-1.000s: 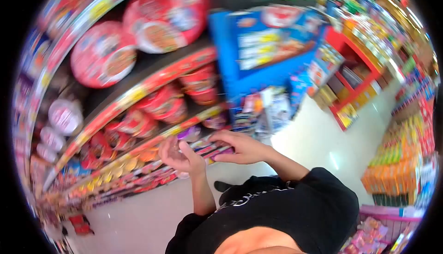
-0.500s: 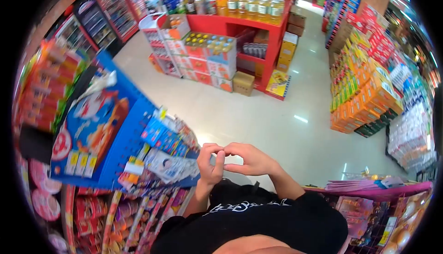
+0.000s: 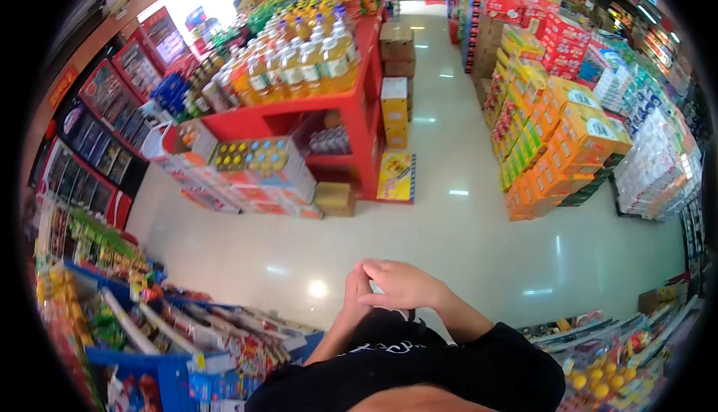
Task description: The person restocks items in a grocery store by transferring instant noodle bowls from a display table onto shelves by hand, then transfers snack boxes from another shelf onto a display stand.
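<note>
My left hand (image 3: 357, 292) and my right hand (image 3: 404, 285) meet in front of my black shirt (image 3: 426, 367), low in the middle of the view. Their fingertips touch, and a small gap shows between the palms. The right fingers lie partly over the left ones. No object can be made out in either hand. Beneath both hands is the pale, shiny floor (image 3: 434, 236).
A red display stand (image 3: 366, 113) with bottles is ahead to the left, beside cartons (image 3: 334, 199). Stacked orange boxes (image 3: 561, 158) rise at the right. Blue shelving (image 3: 168, 371) is at the lower left, and a rack of packets (image 3: 621, 360) at the lower right.
The view has swung from the noodle shelf toward the aisle between the bottle stand and orange boxes. My hands, apart at first, have come together.
</note>
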{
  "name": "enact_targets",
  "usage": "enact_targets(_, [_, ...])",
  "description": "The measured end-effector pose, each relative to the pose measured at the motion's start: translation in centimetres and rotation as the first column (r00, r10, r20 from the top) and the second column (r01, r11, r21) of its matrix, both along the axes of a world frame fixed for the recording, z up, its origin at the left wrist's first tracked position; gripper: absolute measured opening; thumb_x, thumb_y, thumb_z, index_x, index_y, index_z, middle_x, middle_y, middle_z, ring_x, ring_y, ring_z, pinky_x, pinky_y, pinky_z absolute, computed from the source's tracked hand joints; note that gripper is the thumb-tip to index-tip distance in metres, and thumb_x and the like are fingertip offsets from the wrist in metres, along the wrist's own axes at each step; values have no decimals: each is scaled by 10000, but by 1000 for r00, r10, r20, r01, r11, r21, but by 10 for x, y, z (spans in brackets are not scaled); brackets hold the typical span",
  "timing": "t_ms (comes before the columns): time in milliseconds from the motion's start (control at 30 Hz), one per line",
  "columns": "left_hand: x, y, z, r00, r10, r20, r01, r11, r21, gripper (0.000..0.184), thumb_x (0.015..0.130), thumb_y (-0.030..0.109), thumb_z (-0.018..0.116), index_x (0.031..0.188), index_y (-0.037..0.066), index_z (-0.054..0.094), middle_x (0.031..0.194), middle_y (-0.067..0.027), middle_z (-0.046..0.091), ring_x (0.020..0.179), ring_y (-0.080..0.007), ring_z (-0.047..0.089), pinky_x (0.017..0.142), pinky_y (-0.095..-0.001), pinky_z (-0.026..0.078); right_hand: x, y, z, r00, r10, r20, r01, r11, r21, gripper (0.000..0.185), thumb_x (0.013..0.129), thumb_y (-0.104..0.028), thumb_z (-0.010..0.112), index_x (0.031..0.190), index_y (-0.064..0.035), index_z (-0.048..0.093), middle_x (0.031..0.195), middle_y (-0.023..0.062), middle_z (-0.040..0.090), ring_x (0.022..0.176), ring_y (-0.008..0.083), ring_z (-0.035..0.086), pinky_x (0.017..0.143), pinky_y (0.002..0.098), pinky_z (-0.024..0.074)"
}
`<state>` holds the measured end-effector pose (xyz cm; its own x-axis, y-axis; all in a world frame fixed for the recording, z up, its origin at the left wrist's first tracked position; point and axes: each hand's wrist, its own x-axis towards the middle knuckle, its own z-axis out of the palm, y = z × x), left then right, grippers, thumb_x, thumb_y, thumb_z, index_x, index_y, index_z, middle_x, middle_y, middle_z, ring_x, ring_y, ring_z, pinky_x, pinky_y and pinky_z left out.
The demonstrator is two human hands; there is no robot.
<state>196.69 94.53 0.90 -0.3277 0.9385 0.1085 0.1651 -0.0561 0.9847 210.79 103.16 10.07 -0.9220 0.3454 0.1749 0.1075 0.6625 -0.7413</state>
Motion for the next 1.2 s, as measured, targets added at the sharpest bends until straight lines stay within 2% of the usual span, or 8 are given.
enact_targets(100, [3,112,32,965,-179,-193,194,979,61,533,1126,355,284,1091,-23,657,1028,-204,708,995,-356,688,888,-431,521,27,82,31,978,-185,100,177,981,83,594,927,-373,725,1275,66,527,1237,254,615,1151,427,607,1004,452,495])
enact_targets(267, [19,262,92,724,-511,-464,519,846,-122,472,1122,314,314,1044,-8,650,1045,-228,661,999,-444,616,875,-489,501,77,197,34,933,-360,3,345,890,-297,582,918,-313,764,1311,50,536,1196,204,664,1081,341,675,942,402,540])
enact_targets(433, [45,383,63,669,-555,-495,574,809,-131,488,1121,332,327,962,-10,636,957,-227,664,926,-451,617,823,-511,499,90,303,-32,833,-546,-88,339,631,-698,385,943,-266,773,1154,2,593,1008,75,695,885,140,682,801,304,560])
enact_targets(633, [74,539,13,668,-579,-468,483,815,-318,421,1058,334,451,959,-3,682,978,-232,681,926,-437,654,819,-527,514,130,494,-62,934,-342,99,291,572,-767,271,962,-166,751,1110,-4,591,1023,33,678,930,112,643,833,286,542])
enact_targets(733, [74,625,43,534,-601,-594,540,784,-307,326,986,291,555,958,-1,698,994,-208,684,941,-427,659,827,-522,525,140,591,-36,943,-308,124,314,705,-637,309,963,-169,746,1179,-3,600,1012,37,680,935,105,636,835,278,536])
enact_targets(967, [51,794,68,754,-377,-538,444,896,-6,254,968,194,599,1083,-23,665,1018,-222,670,947,-430,639,839,-491,513,104,773,4,940,-323,-111,232,843,-485,440,927,-179,783,1276,17,601,1003,38,685,950,130,650,889,301,533])
enact_targets(1100, [31,869,55,902,-369,-224,356,929,-100,312,1016,275,573,1107,-11,661,1013,-220,681,921,-418,642,821,-467,508,80,860,-16,965,-230,-123,144,863,-484,520,938,-166,769,1363,19,534,1074,67,682,990,144,662,907,310,533])
enact_targets(1200, [-1,942,19,860,-312,-403,294,950,-107,370,1034,338,552,1039,-10,678,961,-218,675,904,-415,644,787,-472,510,51,933,-37,965,-202,-166,56,781,-622,648,931,-163,771,1447,28,428,1173,106,653,985,162,671,868,319,548])
